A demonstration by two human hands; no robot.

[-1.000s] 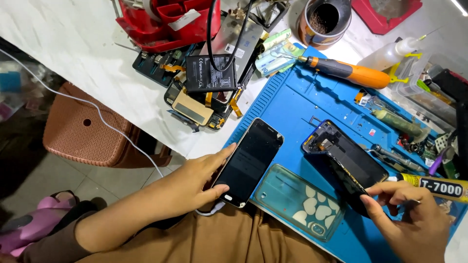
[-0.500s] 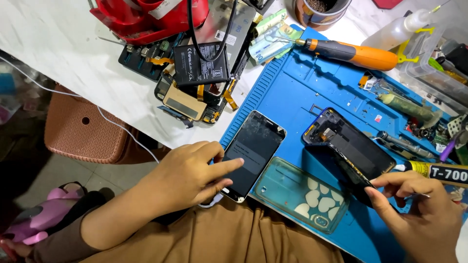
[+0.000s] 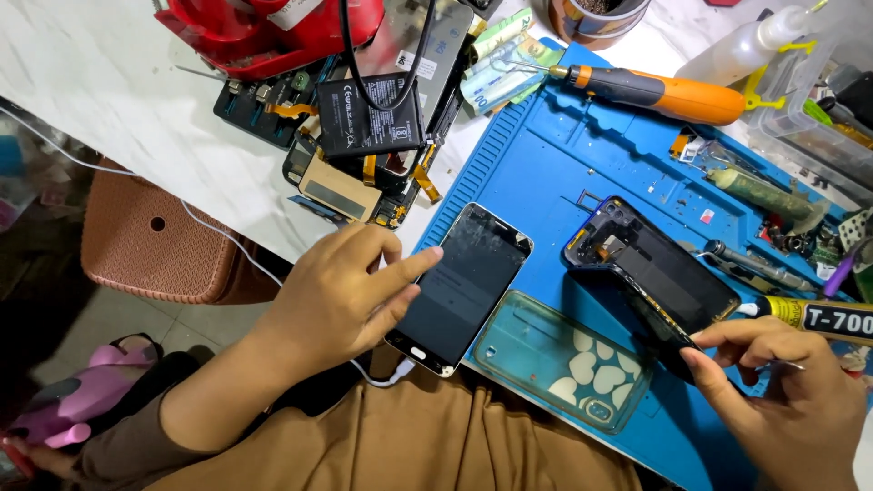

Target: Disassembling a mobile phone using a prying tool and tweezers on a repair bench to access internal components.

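Observation:
A black smartphone (image 3: pixel 464 286) lies screen up on the blue work mat (image 3: pixel 582 164), with a white cable plugged into its near end. My left hand (image 3: pixel 341 295) rests against the phone's left edge, index finger stretched out onto the dark screen. An opened phone body (image 3: pixel 650 268) with bare insides lies to the right. My right hand (image 3: pixel 787 391) pinches its near corner. A yellow-and-black glue tube (image 3: pixel 823 318) lies just above my right fingers, its nozzle at the phone body's edge.
A clear phone case with white hearts (image 3: pixel 564 359) lies between the two phones. An orange electric screwdriver (image 3: pixel 664 91), a dismantled phone with a battery (image 3: pixel 368 127), banknotes (image 3: pixel 505 68), a red tool (image 3: pixel 264 27) and small parts crowd the far side. A brown stool (image 3: pixel 155 236) stands left of the table.
My left index finger has slid up onto the smartphone's screen. My right hand has shifted a little along the opened phone body's near corner. The view has drifted.

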